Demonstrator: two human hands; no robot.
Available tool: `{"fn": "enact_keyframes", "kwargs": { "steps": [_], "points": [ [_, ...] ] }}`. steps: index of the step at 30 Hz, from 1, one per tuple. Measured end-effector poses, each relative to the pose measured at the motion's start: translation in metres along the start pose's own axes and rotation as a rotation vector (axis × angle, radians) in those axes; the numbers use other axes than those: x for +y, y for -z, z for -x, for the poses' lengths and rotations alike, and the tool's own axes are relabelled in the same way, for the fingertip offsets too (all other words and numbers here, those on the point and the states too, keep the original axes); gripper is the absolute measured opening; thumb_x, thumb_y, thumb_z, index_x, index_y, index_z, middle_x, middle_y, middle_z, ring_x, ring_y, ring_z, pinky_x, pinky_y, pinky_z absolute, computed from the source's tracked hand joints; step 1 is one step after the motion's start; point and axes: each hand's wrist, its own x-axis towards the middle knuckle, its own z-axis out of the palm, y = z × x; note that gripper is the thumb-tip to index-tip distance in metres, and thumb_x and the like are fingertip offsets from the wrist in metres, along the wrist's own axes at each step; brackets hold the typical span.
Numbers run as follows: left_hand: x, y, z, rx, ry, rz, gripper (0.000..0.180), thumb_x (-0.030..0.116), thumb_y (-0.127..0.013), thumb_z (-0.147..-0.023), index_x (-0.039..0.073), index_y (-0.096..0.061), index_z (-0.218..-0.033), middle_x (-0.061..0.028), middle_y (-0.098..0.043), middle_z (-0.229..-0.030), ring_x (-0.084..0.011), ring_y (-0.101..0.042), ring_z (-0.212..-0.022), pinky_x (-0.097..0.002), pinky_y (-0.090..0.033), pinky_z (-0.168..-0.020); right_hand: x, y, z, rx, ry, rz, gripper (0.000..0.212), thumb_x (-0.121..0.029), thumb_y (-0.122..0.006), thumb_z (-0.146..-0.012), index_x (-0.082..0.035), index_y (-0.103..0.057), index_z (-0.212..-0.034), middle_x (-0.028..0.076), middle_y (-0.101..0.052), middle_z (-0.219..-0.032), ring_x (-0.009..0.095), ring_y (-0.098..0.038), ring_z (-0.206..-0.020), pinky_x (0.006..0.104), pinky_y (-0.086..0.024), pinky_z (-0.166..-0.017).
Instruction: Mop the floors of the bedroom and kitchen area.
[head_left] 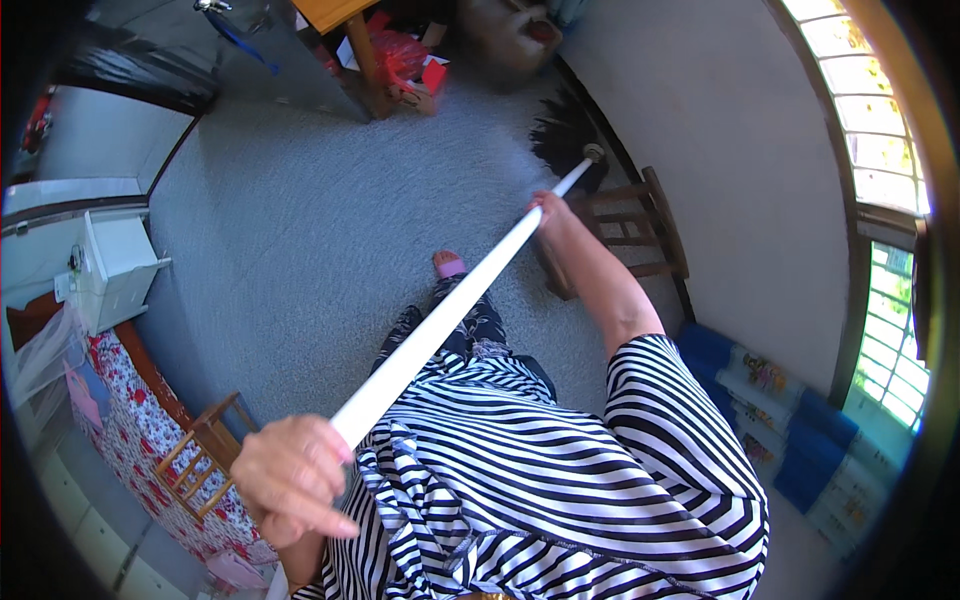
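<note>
A mop with a long white pole [440,325] slants across the front of my body. Its dark, stringy head [565,130] spreads on the grey floor by the right wall, slightly blurred. Near the pole's upper end, my left hand [293,475] is closed round it, with one finger stretched loosely along the side. Farther down, my right hand [546,210] grips the pole, the arm reaching forward. The mop head lies just beyond a small wooden chair [630,225].
A wooden table leg [365,65] stands at the far side beside a box with red plastic bags [405,60]. At left are a white cabinet [115,265], a flowered bed cover [135,425] and another wooden chair [205,450]. Blue patterned bedding [770,400] lies at right.
</note>
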Motion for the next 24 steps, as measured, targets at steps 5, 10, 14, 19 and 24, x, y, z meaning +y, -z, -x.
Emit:
{"fn": "enact_keyframes", "kwargs": {
  "steps": [5,10,14,19,24],
  "points": [
    [0.052,0.006,0.022,-0.239,-0.043,-0.059,0.023,0.018,-0.046,-0.071,0.006,-0.06,-0.057,-0.0001,-0.047,-0.042,-0.0098,-0.045,-0.04,-0.0231,-0.039,-0.052,0.073,0.003,0.031,0.013,-0.09,0.061,0.025,-0.015,-0.04,-0.074,-0.012,-0.029,-0.052,-0.002,-0.029,-0.039,0.009,-0.03,-0.03,0.0205,-0.029,-0.028],
    [0.095,0.003,0.04,-0.363,-0.125,-0.158,0.021,0.014,-0.042,-0.066,0.002,-0.054,-0.053,-0.0047,-0.046,-0.045,-0.0139,-0.044,-0.041,-0.0242,-0.038,-0.04,0.132,-0.002,0.071,-0.02,-0.145,0.053,0.024,-0.015,-0.039,-0.074,-0.012,-0.03,-0.052,-0.002,-0.028,-0.038,0.009,-0.03,-0.03,0.0205,-0.029,-0.028],
    [0.114,-0.006,0.075,-0.221,-0.218,-0.147,0.031,0.023,-0.044,-0.072,0.002,-0.055,-0.053,-0.0004,-0.037,-0.036,-0.0109,-0.038,-0.031,-0.0237,-0.035,-0.034,0.178,-0.004,0.081,-0.027,-0.225,0.068,0.023,-0.017,-0.037,-0.075,-0.012,-0.031,-0.052,-0.002,-0.027,-0.037,0.008,-0.03,-0.03,0.0201,-0.029,-0.028],
    [0.15,-0.009,0.111,-0.252,-0.309,-0.161,0.032,0.024,-0.044,-0.073,0.002,-0.055,-0.053,0.0009,-0.034,-0.035,-0.0095,-0.036,-0.03,-0.0233,-0.033,-0.032,0.235,-0.009,0.108,-0.188,-0.272,0.036,0.016,-0.016,-0.04,-0.074,-0.011,-0.033,-0.061,0.0,-0.03,-0.043,0.011,-0.031,-0.033,0.0221,-0.029,-0.03],
    [0.186,-0.027,0.127,-0.211,-0.378,-0.185,0.031,0.023,-0.045,-0.073,0.003,-0.054,-0.052,0.0025,-0.029,-0.034,-0.0069,-0.031,-0.027,-0.0219,-0.029,-0.028,0.294,-0.019,0.141,-0.182,-0.357,0.113,0.015,-0.015,-0.04,-0.074,-0.011,-0.033,-0.061,0.0,-0.03,-0.042,0.012,-0.031,-0.033,0.023,-0.029,-0.031]
  ]
}}
